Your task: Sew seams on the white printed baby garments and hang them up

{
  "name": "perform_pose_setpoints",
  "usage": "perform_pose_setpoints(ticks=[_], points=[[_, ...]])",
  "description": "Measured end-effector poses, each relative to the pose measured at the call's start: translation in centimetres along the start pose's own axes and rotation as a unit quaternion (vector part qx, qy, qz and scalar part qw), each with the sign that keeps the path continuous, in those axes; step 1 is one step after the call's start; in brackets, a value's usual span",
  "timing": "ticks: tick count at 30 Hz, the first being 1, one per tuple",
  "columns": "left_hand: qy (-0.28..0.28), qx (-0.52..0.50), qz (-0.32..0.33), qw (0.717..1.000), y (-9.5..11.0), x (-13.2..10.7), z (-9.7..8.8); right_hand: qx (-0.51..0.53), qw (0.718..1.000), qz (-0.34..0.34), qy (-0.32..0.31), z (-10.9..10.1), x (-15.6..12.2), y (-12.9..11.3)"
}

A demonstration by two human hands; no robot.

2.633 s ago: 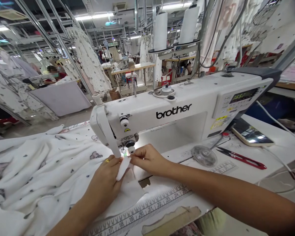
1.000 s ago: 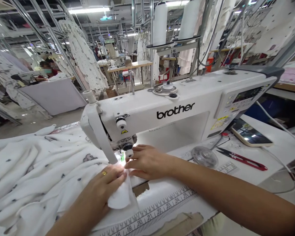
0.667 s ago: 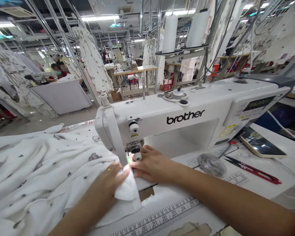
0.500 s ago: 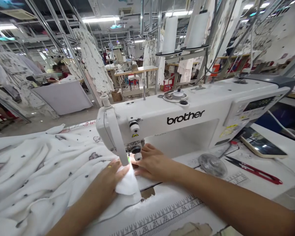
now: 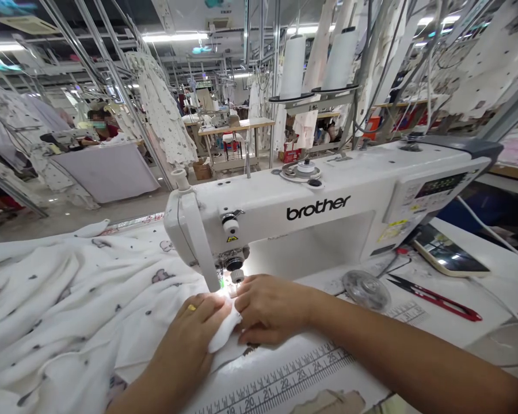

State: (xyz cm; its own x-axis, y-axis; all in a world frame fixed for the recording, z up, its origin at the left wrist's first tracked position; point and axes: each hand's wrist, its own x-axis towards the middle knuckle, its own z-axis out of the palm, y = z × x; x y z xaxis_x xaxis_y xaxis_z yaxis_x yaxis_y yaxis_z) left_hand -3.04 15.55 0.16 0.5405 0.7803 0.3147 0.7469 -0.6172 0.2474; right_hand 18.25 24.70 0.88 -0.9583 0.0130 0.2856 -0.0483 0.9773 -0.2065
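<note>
A white Brother sewing machine stands across the table. Under its needle lies the edge of a white printed fabric. My left hand, with a ring on one finger, presses down on the cloth and pinches a small folded white piece just in front of the presser foot. My right hand lies against it from the right, fingers curled onto the same folded piece. Both hands touch each other at the needle.
Red thread snips, a round metal disc and a phone lie on the table at right. A printed ruler runs along the front edge. Thread cones stand behind the machine. Another person sits far left.
Both hands have drawn back a little toward me from the needle, and the folded white piece is now more bunched between them. The view has shifted slightly.
</note>
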Motion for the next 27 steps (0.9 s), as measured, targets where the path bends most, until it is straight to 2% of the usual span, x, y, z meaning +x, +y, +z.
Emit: perform_pose_setpoints(ticks=[3,7,10,14,17,20,22,25,27], points=[[0.006,0.023,0.012,1.0,-0.8,-0.2,0.6,-0.011,1.0,0.026,0.001,0.2,0.1,-0.3],[-0.014,0.057,0.0,0.998,-2.8,-0.2,0.4,-0.052,0.995,0.085,0.003,0.1,0.3,-0.6],[-0.042,0.07,-0.004,0.997,-3.8,-0.2,-0.2,-0.061,0.995,0.082,0.005,0.1,0.3,-0.6],[-0.094,0.056,-0.004,0.994,-4.0,0.1,-1.1,-0.061,0.996,0.071,0.007,0.2,0.2,-0.5],[-0.109,0.063,-0.012,0.992,-3.7,0.3,-1.5,-0.058,0.995,0.076,0.003,0.1,0.2,-0.5],[-0.08,0.088,0.007,0.993,-3.1,0.4,-1.7,-0.047,0.996,0.07,-0.005,-0.2,0.3,-0.5],[-0.047,0.093,0.043,0.994,-2.7,0.3,-1.8,-0.039,0.997,0.058,-0.009,-0.4,0.2,-0.4],[-0.02,0.068,0.093,0.993,-1.9,0.2,-1.8,-0.033,0.999,0.039,-0.013,-0.4,0.2,-0.3],[-0.018,0.05,0.101,0.994,-1.4,0.3,-1.8,-0.037,0.999,0.031,-0.012,-0.4,0.2,-0.2]])
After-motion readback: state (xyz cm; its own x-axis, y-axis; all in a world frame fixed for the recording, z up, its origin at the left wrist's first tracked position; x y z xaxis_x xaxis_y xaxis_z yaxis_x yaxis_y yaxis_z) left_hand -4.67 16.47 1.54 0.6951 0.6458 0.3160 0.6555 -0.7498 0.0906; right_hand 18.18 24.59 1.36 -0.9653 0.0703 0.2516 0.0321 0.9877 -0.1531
